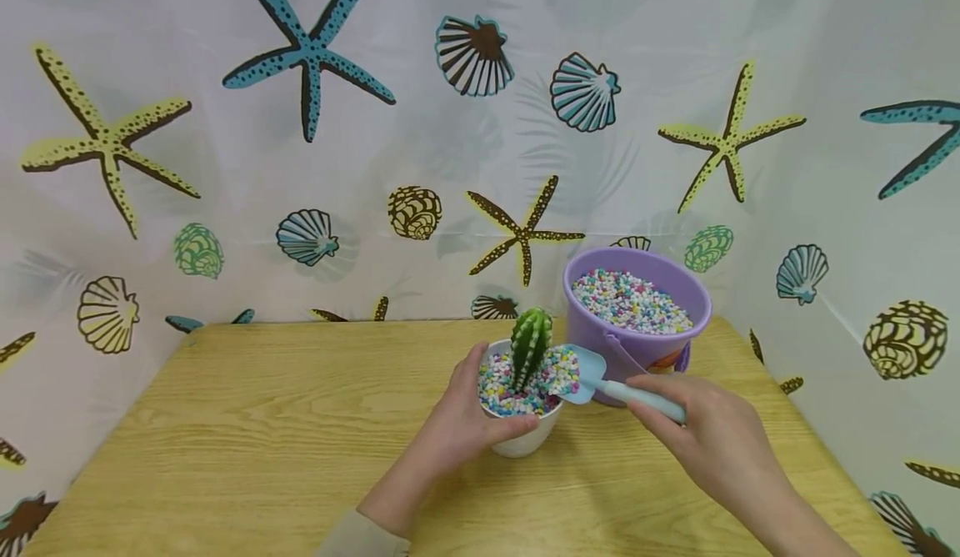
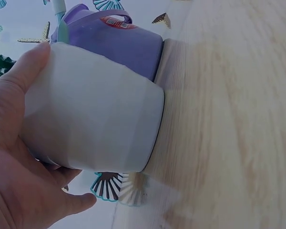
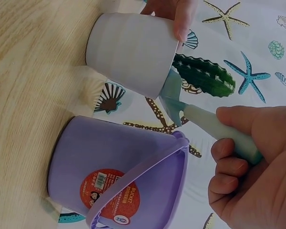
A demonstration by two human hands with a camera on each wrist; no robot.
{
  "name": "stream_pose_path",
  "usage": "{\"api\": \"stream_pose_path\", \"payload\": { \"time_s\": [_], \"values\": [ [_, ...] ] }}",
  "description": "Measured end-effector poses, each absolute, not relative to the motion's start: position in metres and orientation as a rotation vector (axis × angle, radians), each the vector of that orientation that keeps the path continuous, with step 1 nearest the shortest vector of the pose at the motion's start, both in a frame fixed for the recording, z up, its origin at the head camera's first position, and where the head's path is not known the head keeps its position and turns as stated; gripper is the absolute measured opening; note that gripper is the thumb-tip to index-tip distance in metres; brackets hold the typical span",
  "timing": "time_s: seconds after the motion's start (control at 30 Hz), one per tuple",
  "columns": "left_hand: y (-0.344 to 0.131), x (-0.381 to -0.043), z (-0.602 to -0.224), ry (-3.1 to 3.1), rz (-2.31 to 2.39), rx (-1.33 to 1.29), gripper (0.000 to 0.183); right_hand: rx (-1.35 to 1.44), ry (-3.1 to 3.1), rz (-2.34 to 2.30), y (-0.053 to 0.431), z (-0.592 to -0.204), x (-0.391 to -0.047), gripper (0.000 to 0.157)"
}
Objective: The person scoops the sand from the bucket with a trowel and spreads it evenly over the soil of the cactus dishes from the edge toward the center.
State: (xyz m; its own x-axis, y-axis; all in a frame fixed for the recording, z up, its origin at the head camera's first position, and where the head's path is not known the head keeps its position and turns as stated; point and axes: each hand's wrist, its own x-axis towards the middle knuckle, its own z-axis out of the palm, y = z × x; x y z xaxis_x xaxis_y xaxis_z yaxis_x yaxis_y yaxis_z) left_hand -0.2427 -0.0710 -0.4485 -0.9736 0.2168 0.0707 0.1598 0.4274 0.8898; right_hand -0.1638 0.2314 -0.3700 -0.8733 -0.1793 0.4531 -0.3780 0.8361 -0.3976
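My left hand grips a white pot by its rim, thumb along the near side and fingers round the left. A green cactus stands in the pot among small multicoloured pebbles. In my right hand is a light blue toy shovel, held by the handle. Its blade, loaded with the same pebbles, lies at the pot's right rim beside the cactus. The right wrist view shows the fingers curled round the shovel handle.
A purple bucket filled with multicoloured pebbles stands behind the pot to the right, its handle hanging down in front. Everything rests on a wooden table. A cloth backdrop with starfish and shells rises behind it and along the sides.
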Motion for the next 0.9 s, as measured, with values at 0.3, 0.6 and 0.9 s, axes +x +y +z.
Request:
{"api": "stream_pose_path", "payload": {
  "time_s": [0.3, 0.6, 0.9],
  "values": [
    [-0.063, -0.237, -0.450, 2.638, 1.660, 0.330, 0.134, 0.447, -2.597, 0.627, 0.228, -0.365, -0.162, 0.018],
    [-0.086, -0.244, -0.442, 2.437, 1.661, 0.430, 0.133, 0.494, -2.587, 0.552, 0.226, -0.361, -0.161, 0.018],
    [-0.075, -0.239, -0.449, 2.564, 1.643, 0.352, 0.136, 0.508, -2.548, 0.476, 0.222, -0.359, -0.158, 0.020]
  ]
}}
